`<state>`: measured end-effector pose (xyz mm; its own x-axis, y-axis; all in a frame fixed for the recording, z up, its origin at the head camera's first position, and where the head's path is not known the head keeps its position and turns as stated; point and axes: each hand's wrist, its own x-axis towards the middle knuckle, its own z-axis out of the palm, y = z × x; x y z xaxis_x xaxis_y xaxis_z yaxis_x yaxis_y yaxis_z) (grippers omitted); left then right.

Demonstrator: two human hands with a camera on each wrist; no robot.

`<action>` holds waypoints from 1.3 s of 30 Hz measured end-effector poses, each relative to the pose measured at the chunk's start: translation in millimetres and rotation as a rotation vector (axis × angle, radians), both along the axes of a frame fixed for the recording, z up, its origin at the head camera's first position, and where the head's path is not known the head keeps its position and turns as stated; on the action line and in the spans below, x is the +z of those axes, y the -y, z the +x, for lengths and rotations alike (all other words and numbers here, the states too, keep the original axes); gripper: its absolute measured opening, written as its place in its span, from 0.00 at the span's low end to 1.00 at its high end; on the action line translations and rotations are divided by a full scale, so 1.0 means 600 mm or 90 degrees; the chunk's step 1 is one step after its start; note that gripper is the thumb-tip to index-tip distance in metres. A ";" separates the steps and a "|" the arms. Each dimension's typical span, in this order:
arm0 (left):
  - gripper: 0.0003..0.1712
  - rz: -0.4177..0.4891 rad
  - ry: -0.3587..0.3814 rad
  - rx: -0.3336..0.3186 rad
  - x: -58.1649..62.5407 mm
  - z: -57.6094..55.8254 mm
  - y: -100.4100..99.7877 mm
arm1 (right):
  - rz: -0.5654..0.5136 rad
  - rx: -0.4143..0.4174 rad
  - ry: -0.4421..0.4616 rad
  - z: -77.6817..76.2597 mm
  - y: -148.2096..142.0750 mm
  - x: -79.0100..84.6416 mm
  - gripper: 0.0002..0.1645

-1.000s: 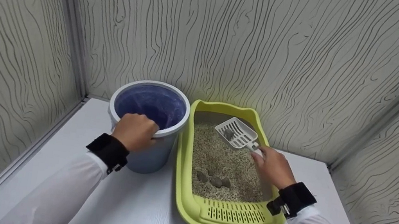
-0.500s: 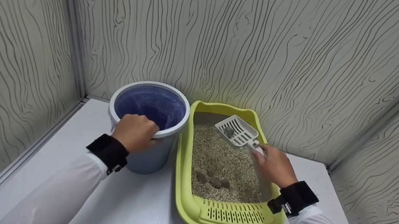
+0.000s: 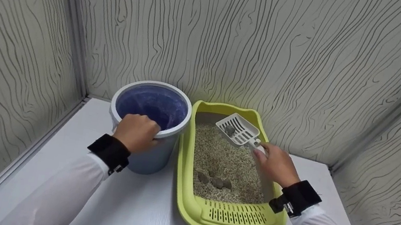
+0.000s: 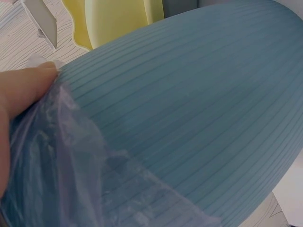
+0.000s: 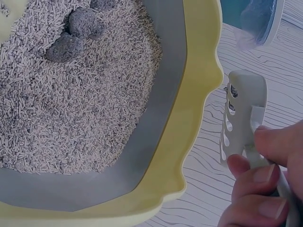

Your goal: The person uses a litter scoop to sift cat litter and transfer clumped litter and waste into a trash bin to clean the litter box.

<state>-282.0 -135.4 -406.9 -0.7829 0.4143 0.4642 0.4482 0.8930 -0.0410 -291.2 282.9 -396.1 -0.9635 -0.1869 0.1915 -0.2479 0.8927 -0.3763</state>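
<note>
My right hand (image 3: pixel 275 164) grips the handle of a white slotted litter scoop (image 3: pixel 247 136), held over the far part of a yellow-green litter box (image 3: pixel 182 189). A grey litter clump (image 3: pixel 229 130) lies in the scoop's bowl. More clumps (image 3: pixel 217 182) rest on the pelleted litter (image 3: pixel 232 163) at the near end, also seen as rounded grey clumps (image 5: pixel 85 23) in the right wrist view. My left hand (image 3: pixel 136 132) grips the near rim of a blue trash bin (image 3: pixel 152 157). The thumb (image 4: pixel 28 87) presses by the rim, where a thin plastic liner (image 4: pixel 80 142) folds over the bin's outside.
Bin and litter box stand side by side on a white table (image 3: pixel 131 205). Wood-grain panels (image 3: pixel 212 31) close in the back and both sides. A slotted step (image 3: pixel 236 215) forms the litter box's near end.
My right hand has raised the scoop slightly, its bowl shifting toward the back wall with the clump still in it. The left hand has stayed on the bin rim.
</note>
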 end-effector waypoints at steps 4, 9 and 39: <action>0.28 -0.002 -0.004 -0.001 0.000 0.000 0.000 | -0.002 -0.003 0.009 0.000 -0.002 0.003 0.21; 0.27 -0.002 -0.002 -0.005 -0.001 -0.001 0.000 | 0.001 -0.003 0.012 0.001 -0.001 0.016 0.24; 0.26 -0.012 0.002 0.001 0.001 -0.004 0.001 | -0.009 0.071 0.019 -0.027 0.246 0.158 0.15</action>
<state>-284.2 -135.7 -406.6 -0.7847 0.4215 0.4544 0.4470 0.8928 -0.0563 -307.5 135.0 -301.5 -0.9419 -0.2913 0.1672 -0.3348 0.8543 -0.3977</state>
